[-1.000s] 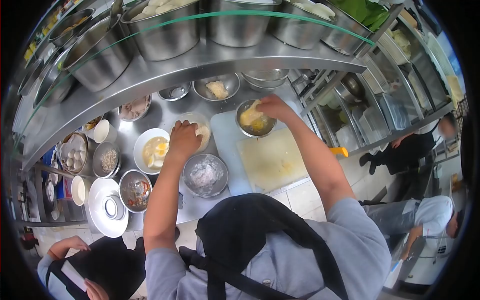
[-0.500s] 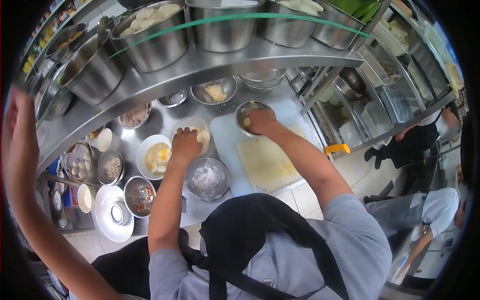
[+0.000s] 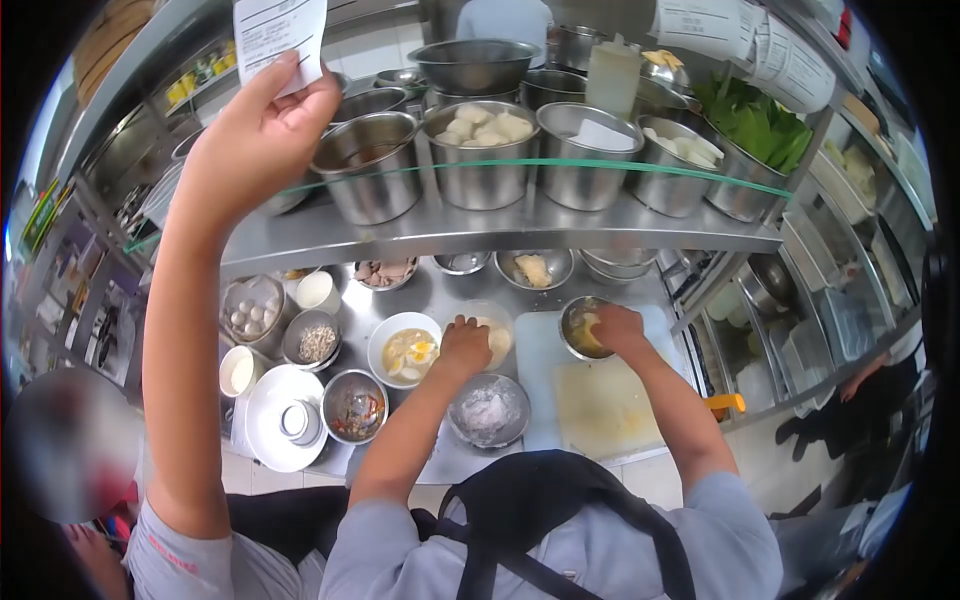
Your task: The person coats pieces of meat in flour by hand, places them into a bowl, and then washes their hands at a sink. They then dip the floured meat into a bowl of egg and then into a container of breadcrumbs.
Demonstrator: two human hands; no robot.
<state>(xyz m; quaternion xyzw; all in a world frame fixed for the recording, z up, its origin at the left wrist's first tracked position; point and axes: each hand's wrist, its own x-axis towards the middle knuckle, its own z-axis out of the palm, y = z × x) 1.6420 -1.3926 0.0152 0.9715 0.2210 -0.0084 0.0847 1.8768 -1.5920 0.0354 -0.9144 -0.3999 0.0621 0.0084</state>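
Observation:
My left hand [image 3: 467,347] reaches over the left side of a pale bowl [image 3: 503,322] with light crumbs. Its fingers curl downward, and whatever they grip is hidden. To the right, my right hand [image 3: 614,328] dips into a steel bowl [image 3: 578,352] with wet, yellowish contents. Its fingers are bent together, partly hidden, around something I cannot make out. A steel bowl of white flour [image 3: 488,408] stands just below my left hand. Left of that hand is a white bowl with egg [image 3: 410,354] in liquid. A light blue board [image 3: 538,370] with a stained cutting board [image 3: 605,405] lies below my right hand.
Overhead, a steel shelf [image 3: 500,228] with a glass edge carries several metal pots. From the left, a co-worker's hand [image 3: 265,130] holds up a printed slip [image 3: 280,35]. A yellow handle [image 3: 726,402] juts out at right. White plates [image 3: 270,425] and small bowls crowd the left.
The view has tilted up and shifted left, bringing more of the shelf into sight. The co-worker's raised arm now shows a printed slip. My hands stay at the same two bowls.

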